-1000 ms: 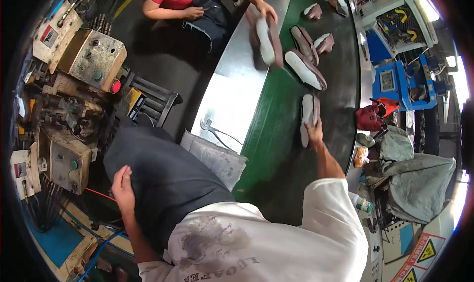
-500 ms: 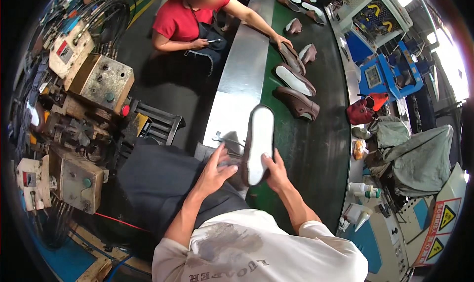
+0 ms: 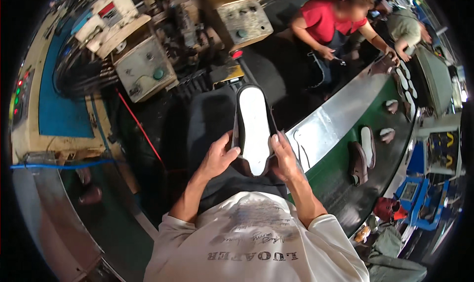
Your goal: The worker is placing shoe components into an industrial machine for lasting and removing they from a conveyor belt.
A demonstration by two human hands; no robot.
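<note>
- A holding step appears to be in hand: a dark brown leather shoe with a long white sole [image 3: 255,129] is presented sole-up in both hands, as if being looked over or lined up.
- For the next move, an even grip on both sides seems to be called for, so that the shoe can be tilted or turned without the soft-looking upper being squashed.
- The shoe is held in the air, to the left of the near end of the shiny silver sheet-metal tabletop [image 3: 326,119]; its broader end is pointed away from the body, its narrower end toward it.
- By the bare left hand [image 3: 217,156], the shoe's left side is gripped near the narrower end; the thumb is laid by the sole's edge, and the other fingers are curled against the upper.
- By the bare right hand [image 3: 287,158], the opposite side is gripped; the thumb is set at the sole's right edge, while the remaining fingers are partly hidden.
- The fingers are thus parted only by the shoe's thickness, and the white sole is left mostly uncovered between the two thumbs.
- To the right of the tabletop, a brown shoe lying beside a white-soled one [image 3: 357,164] is carried on a dark green belt [image 3: 333,185].
- At the tabletop's far end, another brown shoe is reached by a red-shirted co-worker's hand [image 3: 392,57].
</note>
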